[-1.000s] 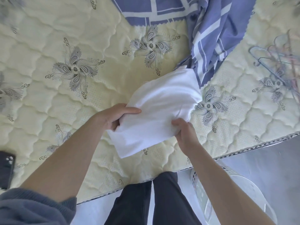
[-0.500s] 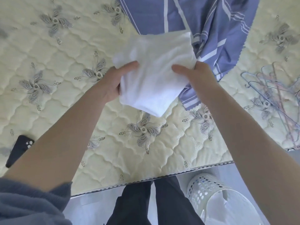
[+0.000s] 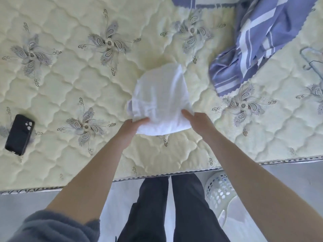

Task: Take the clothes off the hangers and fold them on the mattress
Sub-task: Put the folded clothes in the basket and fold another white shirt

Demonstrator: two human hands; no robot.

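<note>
You had both hands on the folded white garment (image 3: pixel 160 100), which sat over the middle of the mattress (image 3: pixel 70 81), a little in from the near edge. Your left hand (image 3: pixel 130 129) gripped its near-left corner, thumb on top and the other fingers tucked out of sight beneath the cloth. Your right hand (image 3: pixel 197 122) pinched the near-right corner the same way, thumb laid across the top. The far part of the garment looked to be lying on the quilting, though the blur made it hard to tell whether the near edge was touching or slightly lifted. To the right and farther away, apart from the garment, lay a crumpled blue striped cloth (image 3: pixel 253 49). Beyond it, at the right edge of the view, was part of a wire hanger (image 3: pixel 314 63). A black phone (image 3: pixel 19 134) lay on the mattress well off to your left. On the floor by your right leg stood a white perforated basket (image 3: pixel 218 191).
</note>
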